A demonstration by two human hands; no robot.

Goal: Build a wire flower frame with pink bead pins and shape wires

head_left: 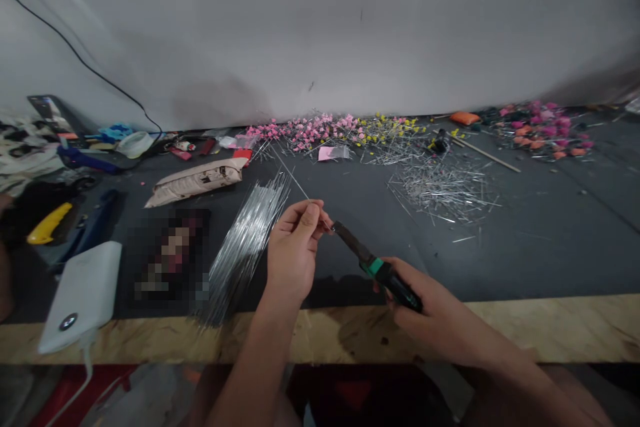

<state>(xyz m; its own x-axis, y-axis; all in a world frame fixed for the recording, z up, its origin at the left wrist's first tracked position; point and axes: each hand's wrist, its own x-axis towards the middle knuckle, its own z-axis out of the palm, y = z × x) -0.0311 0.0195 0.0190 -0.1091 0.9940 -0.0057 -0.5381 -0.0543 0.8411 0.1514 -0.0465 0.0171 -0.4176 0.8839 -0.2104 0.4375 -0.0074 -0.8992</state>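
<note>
My left hand (294, 250) is closed in a pinch on a thin metal wire (293, 180) that runs up and away to the left. My right hand (425, 310) grips pliers with a black and green handle (380, 270). The tool's dark tip meets the wire right at my left fingertips. Both hands hover above the front of a dark mat (525, 253). A bundle of long silver wires (247, 240) lies just left of my left hand.
Cut wire pieces (445, 187) are heaped at the right middle. Pink and yellow headed stems (330, 130) line the wall, and more pink and orange ones (547, 127) lie far right. A white power bank (83, 293), a yellow cutter (47, 223) and a crumpled packet (197, 180) sit left.
</note>
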